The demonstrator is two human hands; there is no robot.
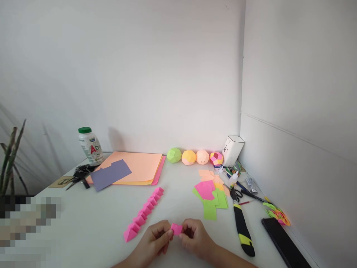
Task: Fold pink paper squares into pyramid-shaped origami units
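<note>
One small folded pink paper [176,229] is pinched between the fingers of the left hand [154,239] and right hand [196,238]. Left of the fingers lies a row of pink paper points [139,220].

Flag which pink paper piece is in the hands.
The small pink piece, held by left hand and right hand. The others lie on the table: the folded row, the flat pink paper over green notes, the large pink sheet.

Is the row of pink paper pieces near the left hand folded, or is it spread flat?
Folded. The row of pink paper pieces shows sharp creases and raised peaks on the white table.
</note>
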